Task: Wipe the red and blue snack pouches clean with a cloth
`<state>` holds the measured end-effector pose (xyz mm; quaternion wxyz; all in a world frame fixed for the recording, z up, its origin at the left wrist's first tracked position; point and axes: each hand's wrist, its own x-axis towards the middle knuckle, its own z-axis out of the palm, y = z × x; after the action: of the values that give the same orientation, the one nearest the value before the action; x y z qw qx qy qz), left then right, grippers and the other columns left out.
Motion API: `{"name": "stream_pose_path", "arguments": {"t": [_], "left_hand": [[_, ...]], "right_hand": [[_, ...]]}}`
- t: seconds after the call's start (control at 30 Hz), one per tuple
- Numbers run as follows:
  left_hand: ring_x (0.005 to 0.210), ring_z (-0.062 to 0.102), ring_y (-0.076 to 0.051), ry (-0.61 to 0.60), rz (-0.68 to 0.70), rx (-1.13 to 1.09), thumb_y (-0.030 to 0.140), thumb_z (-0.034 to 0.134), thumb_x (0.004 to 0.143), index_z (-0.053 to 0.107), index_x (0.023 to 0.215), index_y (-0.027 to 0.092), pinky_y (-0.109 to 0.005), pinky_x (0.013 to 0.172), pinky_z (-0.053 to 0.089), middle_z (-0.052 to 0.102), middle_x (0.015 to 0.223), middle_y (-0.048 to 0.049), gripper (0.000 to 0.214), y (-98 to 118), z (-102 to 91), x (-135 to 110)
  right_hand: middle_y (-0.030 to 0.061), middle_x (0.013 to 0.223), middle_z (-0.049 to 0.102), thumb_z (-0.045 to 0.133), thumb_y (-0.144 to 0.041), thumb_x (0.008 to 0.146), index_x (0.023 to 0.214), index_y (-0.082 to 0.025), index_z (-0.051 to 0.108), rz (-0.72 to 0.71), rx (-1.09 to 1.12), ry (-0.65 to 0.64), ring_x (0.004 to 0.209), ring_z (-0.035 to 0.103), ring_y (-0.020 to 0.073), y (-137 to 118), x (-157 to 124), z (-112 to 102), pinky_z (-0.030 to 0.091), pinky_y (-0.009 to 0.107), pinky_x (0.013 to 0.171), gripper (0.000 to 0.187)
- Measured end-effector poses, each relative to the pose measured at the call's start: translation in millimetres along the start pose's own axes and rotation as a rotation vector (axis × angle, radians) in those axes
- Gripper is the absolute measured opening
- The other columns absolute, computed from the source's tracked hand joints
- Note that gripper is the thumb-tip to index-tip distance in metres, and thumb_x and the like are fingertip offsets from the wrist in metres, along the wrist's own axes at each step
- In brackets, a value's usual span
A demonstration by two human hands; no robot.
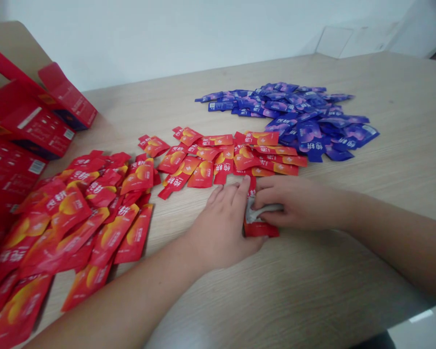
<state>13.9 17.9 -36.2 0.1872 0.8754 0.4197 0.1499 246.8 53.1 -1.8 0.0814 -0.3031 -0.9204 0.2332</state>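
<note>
1. The left hand [221,228] is half closed, and its fingertips press on the upper part of a red sachet [260,230]. The right hand [298,203] is closed around the same sachet, and its fingers pinch a silver part [263,211] of it. So both hands grip this sachet, near the front edge of the wood-grain tabletop [381,232].
2. Just behind the hands, a loose row of red sachets [218,162] lies flat near the middle of the table. None of these is inside a container.
3. Toward the far right corner lies a heap of blue-purple sachets [294,116], well apart from the hands.
4. At the left edge there is a larger heap of red sachets [76,228], overlapping each other.
5. In the far left corner stands an opened red cardboard box [32,116] with raised flaps, beside a brown cardboard piece [14,53]. I cannot see what is inside the box.
</note>
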Motion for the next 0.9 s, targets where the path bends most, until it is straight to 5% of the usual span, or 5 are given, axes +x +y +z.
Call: {"name": "stream_pose_path", "arguments": {"t": [0.27,0.43,0.53,0.7,0.9], "left_hand": [[0.158,0.041,-0.043,-0.007,0.005,-0.006,0.053,0.082,0.083,0.02,0.17,0.013,-0.065,0.13,0.031,0.046,0.166,-0.0241,0.114,-0.5,-0.2,0.5],[0.156,0.045,-0.042,0.011,0.022,-0.008,0.051,0.083,0.082,0.022,0.169,0.015,-0.065,0.129,0.033,0.047,0.165,-0.0233,0.112,-1.1,1.0,0.7],[0.154,0.046,-0.042,0.027,0.022,-0.013,0.051,0.083,0.082,0.024,0.168,0.018,-0.066,0.128,0.034,0.048,0.164,-0.0221,0.11,-1.1,0.9,0.5],[0.153,0.047,-0.042,0.003,0.033,-0.008,0.053,0.084,0.081,0.024,0.168,0.015,-0.066,0.128,0.033,0.05,0.162,-0.0245,0.113,-2.2,-0.7,0.8],[0.152,0.048,-0.041,-0.008,0.036,0.01,0.052,0.085,0.08,0.025,0.167,0.013,-0.065,0.13,0.029,0.051,0.161,-0.0243,0.113,-1.8,-1.0,0.5]], "right_hand": [[0.0122,0.11,0.073,0.063,-0.029,0.102,0.108,-0.019,0.076,0.161,-0.371,0.184,0.098,0.07,0.0276,26.2,7.9,5.1,0.052,0.038,0.081,0.017],[0.0097,0.111,0.077,0.062,-0.027,0.102,0.111,-0.023,0.077,0.131,-0.348,0.329,0.103,0.072,0.0276,14.5,0.8,-2.3,0.055,0.04,0.088,0.017],[0.007,0.113,0.077,0.066,-0.027,0.1,0.114,-0.025,0.077,0.06,-0.206,0.242,0.101,0.073,0.0252,0.2,-6.5,-10.1,0.056,0.037,0.087,0.018],[0.0001,0.108,0.079,0.072,-0.014,0.093,0.107,-0.028,0.079,-0.084,0.166,-0.114,0.097,0.073,0.0188,-16.5,-13.0,-17.3,0.057,0.029,0.086,0.021],[-0.0011,0.105,0.08,0.073,-0.009,0.09,0.108,-0.028,0.08,-0.075,0.196,-0.119,0.096,0.073,0.0182,-13.5,-7.9,-11.1,0.057,0.03,0.088,0.027]]}}
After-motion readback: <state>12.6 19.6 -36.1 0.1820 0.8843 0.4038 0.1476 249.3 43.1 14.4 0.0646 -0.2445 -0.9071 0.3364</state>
